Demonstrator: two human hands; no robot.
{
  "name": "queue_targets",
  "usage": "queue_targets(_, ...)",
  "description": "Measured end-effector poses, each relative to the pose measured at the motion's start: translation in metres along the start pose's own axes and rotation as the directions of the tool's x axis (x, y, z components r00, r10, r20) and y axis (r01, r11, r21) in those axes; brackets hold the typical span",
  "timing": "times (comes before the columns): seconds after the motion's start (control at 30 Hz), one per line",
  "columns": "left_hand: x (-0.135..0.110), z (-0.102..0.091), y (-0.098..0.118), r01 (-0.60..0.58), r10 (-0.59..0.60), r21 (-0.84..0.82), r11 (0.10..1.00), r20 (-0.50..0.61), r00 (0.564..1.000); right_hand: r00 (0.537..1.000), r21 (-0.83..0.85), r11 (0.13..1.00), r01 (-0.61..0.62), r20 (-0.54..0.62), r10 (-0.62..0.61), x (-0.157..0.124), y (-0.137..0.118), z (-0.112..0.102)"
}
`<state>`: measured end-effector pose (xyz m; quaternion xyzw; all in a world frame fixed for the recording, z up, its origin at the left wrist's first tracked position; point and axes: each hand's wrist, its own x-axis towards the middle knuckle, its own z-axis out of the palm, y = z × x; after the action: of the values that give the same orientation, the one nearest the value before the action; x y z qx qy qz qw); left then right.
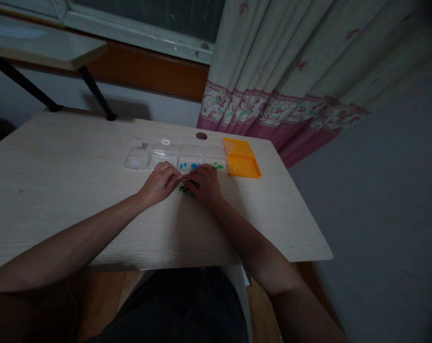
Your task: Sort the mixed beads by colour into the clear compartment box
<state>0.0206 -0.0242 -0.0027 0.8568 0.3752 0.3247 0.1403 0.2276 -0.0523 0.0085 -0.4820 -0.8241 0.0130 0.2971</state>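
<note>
My left hand [161, 183] and my right hand [205, 183] meet low over the table, their fingertips nearly touching. The fingers of both are pinched together around something small and pale that I cannot make out. Just beneath my right hand lies a loose pile of small green and dark pieces [185, 191]. Behind the hands stands a row of clear plastic boxes [136, 162] with their lids folded back. One box holds small blue pieces [195, 166], and the one to its right holds small green pieces [218, 166]. My right hand partly covers both.
An open orange plastic case [243, 166] adjoins the boxes on the right. A round dark hole [201, 136] lies near the table's back edge. At the back left a raised shelf [47, 47] stands on black legs. A patterned curtain [258, 71] hangs behind the wooden table [94, 190].
</note>
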Motion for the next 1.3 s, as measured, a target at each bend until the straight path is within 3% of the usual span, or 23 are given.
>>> queue_targets(0.23,0.000,0.002,-0.005,-0.004,0.004,-0.057,0.998,0.002,1.000,1.000,-0.027,1.000,-0.005,-0.026,0.004,-0.001,-0.006,0.003)
queue_targets(0.5,-0.001,0.007,-0.011,-0.017,0.014,-0.114,0.993,-0.025,1.000,0.993,-0.125,0.989,0.081,-0.077,-0.091,-0.002,-0.010,0.003)
queue_targets(0.63,-0.001,0.006,-0.009,-0.003,-0.004,-0.145,0.989,-0.052,0.999,0.987,-0.093,0.990,0.108,-0.107,-0.118,-0.001,-0.003,0.004)
queue_targets(0.77,-0.002,0.003,-0.004,0.013,-0.028,-0.147,0.989,-0.094,0.995,0.971,-0.030,0.999,-0.021,-0.239,0.013,0.000,0.019,0.003)
queue_targets(0.93,-0.004,0.003,-0.004,0.007,-0.016,-0.096,0.995,-0.095,0.995,0.901,0.011,0.976,-0.218,-0.382,0.206,0.003,0.045,-0.002)
queue_targets(1.3,-0.006,0.006,-0.006,-0.029,0.025,-0.034,0.999,-0.102,0.994,0.887,0.026,0.954,-0.299,-0.362,0.288,0.004,0.046,0.000)
